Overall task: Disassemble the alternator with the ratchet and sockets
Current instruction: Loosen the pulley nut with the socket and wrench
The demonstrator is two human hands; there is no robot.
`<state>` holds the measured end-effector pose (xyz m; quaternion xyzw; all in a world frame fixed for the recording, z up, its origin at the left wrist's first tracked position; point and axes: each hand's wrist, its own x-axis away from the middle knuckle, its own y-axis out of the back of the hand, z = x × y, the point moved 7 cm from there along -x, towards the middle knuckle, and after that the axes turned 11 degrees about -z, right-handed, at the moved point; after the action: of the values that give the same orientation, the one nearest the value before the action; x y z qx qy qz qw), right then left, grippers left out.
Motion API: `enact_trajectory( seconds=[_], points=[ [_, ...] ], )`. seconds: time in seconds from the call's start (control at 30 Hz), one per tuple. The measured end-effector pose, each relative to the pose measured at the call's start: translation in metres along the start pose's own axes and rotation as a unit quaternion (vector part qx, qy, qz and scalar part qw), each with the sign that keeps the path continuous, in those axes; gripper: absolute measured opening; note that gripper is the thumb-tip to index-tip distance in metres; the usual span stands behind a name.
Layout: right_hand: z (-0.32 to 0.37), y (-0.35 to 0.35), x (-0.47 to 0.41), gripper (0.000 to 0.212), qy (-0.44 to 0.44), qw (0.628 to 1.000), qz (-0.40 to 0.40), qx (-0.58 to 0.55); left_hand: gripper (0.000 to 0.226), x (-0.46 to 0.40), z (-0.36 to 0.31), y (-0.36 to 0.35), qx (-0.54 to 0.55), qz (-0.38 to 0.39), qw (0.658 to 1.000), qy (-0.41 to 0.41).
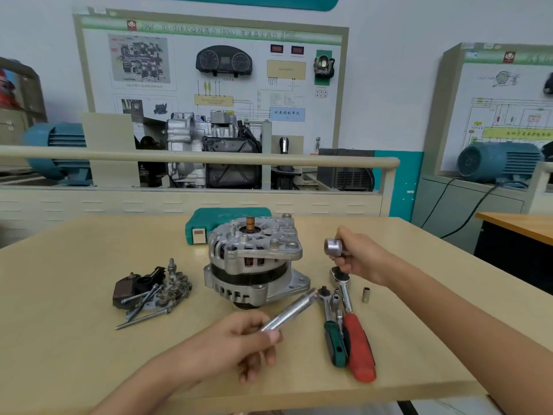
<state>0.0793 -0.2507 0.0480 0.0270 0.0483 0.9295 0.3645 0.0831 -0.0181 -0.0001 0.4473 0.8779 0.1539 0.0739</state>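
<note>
left grip (251, 339) pinches an extension bar (291, 311), right grip (356, 259) holds a large socket (334, 246) raised, likely to join them for the alternator (254, 262).

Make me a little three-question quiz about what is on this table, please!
1. True or false: the silver metal alternator lies flat on its side on the beige table.
2. Which hand grips the long silver extension bar? A) left hand B) right hand C) neither
3. Fill in: the big shiny socket is held by the ___ hand, above the red-handled ratchet.

Key: 1 false, it stands with its copper-tipped shaft end pointing up. 2 A. 3 right.
</note>
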Motion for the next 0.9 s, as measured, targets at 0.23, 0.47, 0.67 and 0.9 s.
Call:
enact_trajectory(
  seconds=[0.23,0.47,0.67,0.9],
  points=[
    [0.02,-0.038,0.065,0.031,0.021,0.99,0.137,-0.01,0.038,0.011,-0.029,0.034,-0.033,-0.117,0.99,-0.071],
    [0.042,-0.065,0.102,0.035,0.086,0.988,0.13,0.005,0.039,0.027,-0.065,0.056,-0.182,-0.232,0.926,-0.236],
    [0.056,-0.068,0.114,0.024,0.109,0.99,0.084,0.011,0.045,0.039,-0.086,0.068,-0.358,-0.267,0.854,-0.266],
    [0.076,-0.066,0.132,0.032,0.199,0.979,0.003,0.034,0.059,0.057,-0.118,0.063,-0.555,-0.311,0.692,-0.341]
  ],
)
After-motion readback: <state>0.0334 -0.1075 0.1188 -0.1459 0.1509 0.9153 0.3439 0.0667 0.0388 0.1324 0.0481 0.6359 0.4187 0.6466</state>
